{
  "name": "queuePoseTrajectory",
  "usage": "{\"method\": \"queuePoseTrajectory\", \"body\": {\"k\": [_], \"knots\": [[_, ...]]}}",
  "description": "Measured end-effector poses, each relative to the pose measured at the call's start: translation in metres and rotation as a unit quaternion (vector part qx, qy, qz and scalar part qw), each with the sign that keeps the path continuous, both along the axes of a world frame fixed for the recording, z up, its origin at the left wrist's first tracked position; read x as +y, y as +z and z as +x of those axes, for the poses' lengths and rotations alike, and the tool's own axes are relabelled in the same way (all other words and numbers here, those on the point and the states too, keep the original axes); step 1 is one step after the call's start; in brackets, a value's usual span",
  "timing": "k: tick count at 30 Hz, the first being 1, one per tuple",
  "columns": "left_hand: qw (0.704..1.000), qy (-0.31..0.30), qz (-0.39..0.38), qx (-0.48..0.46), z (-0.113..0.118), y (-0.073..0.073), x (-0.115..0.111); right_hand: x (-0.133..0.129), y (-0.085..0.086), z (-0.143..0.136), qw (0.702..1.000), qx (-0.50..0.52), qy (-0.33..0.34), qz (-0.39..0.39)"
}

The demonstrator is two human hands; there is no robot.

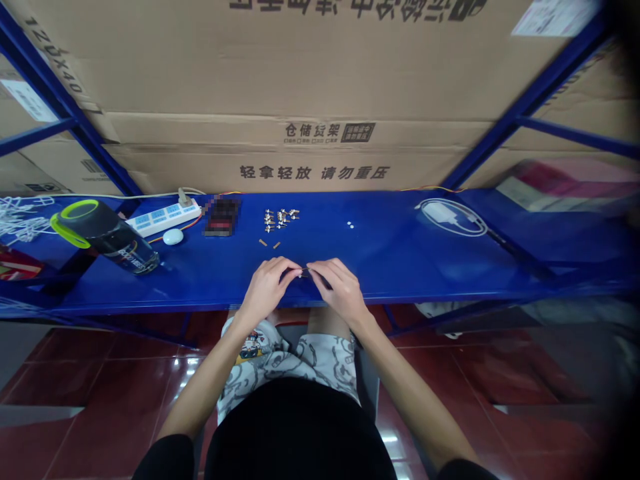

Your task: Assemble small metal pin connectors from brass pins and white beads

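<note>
Over the front part of the blue shelf (395,267), my left hand (267,287) and my right hand (340,287) meet with fingertips pinched. A tiny white piece (301,273) shows at the left fingertips. At the right fingertips is a thin brass-coloured pin (307,269), pointing toward the white piece; I cannot tell whether the two are joined. Two loose brass-coloured pins (263,243) lie just beyond my left hand. Behind them sits a cluster of several small brass-and-white parts (281,218). A few small white pieces (351,225) lie farther right.
To the left stand a dark bottle (117,237) with a green lid loop, a white power strip (165,217), a white rounded object (173,237) and a blurred dark item (222,217). A coiled white cable (453,217) lies right. Cardboard (280,80) backs the shelf.
</note>
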State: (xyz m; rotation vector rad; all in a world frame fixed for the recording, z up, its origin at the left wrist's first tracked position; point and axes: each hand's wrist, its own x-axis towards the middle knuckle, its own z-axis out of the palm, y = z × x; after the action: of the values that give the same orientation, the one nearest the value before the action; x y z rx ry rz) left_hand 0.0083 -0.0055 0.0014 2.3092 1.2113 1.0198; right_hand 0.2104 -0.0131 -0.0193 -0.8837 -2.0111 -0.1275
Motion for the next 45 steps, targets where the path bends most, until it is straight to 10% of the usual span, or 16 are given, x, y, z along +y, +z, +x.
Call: {"method": "queuePoseTrajectory", "body": {"k": [45], "knots": [[0.984, -0.066, -0.109, -0.124, -0.0053, 0.0029, 0.0038, -0.0036, -0.0080, 0.0064, 1.000, 0.010, 0.020, 0.003]]}}
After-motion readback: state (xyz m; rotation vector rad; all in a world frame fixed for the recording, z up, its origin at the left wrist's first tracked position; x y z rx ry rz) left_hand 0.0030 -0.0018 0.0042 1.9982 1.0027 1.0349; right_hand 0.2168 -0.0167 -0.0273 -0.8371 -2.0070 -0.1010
